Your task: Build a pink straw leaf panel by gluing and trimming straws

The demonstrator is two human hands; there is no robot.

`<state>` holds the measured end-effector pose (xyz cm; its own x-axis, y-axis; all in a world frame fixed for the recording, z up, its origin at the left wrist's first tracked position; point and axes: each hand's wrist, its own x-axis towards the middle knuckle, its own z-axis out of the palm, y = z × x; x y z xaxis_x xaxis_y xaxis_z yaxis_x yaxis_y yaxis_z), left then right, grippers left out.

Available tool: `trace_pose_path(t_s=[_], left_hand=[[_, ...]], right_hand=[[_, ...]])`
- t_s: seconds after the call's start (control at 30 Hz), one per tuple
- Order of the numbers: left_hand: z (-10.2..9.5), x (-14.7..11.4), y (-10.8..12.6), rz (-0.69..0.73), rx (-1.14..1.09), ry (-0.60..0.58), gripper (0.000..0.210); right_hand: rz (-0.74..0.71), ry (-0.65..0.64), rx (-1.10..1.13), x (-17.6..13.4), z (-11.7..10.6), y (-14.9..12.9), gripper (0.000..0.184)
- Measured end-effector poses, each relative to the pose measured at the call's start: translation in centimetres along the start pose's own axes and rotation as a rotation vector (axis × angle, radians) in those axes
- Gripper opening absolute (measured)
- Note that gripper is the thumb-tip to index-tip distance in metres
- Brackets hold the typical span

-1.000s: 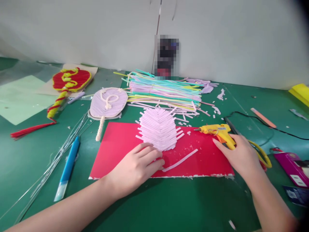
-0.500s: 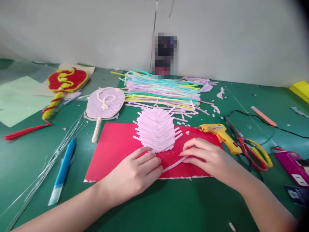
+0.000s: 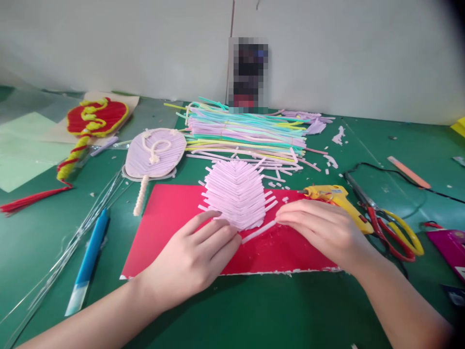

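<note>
A short pale-lilac pipe cleaner strip point(image 3: 259, 231) stretches between my two hands, just below a leaf-shaped panel point(image 3: 235, 194) of lilac strips laid in a herringbone. My left hand point(image 3: 198, 249) pinches the strip's left end with thumb and fingers, its fingertips at the panel's lower left edge. The strip's right end is held in the closed fingertips of my right hand point(image 3: 319, 230). Under both hands and the panel lies a red board point(image 3: 174, 218) with a ragged white front edge. A yellow glue gun point(image 3: 341, 198) rests just beyond my right hand.
Bundled coloured pipe cleaners point(image 3: 243, 128) lie at the back. On the left are a lilac fan point(image 3: 156, 155), a red fan point(image 3: 98, 116), thin wires point(image 3: 76, 242) and a blue craft knife point(image 3: 89, 261). Scissors point(image 3: 394, 232) and a purple power strip point(image 3: 448, 247) lie to the right.
Both hands have raised the strip toward the panel's lower edge. It was bowed and now looks straighter. The view has shifted slightly.
</note>
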<state>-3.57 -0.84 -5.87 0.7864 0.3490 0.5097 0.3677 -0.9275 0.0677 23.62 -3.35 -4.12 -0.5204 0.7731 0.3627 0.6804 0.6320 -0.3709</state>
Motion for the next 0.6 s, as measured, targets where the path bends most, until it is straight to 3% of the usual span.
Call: trace_pose_path(t_s=[0.37, 0.6], left_hand=[[0.6, -1.0, -0.2, -0.068, -0.051, -0.099, 0.03], [1.1, -1.2, 1.9, -0.17, 0.062, -0.185, 0.042]], right_hand=[[0.004, -0.002, -0.111, -0.2, 1.5, 1.4, 0.027], [-0.004, 0.008, -0.148, 0.0, 1.6, 1.7, 0.028]])
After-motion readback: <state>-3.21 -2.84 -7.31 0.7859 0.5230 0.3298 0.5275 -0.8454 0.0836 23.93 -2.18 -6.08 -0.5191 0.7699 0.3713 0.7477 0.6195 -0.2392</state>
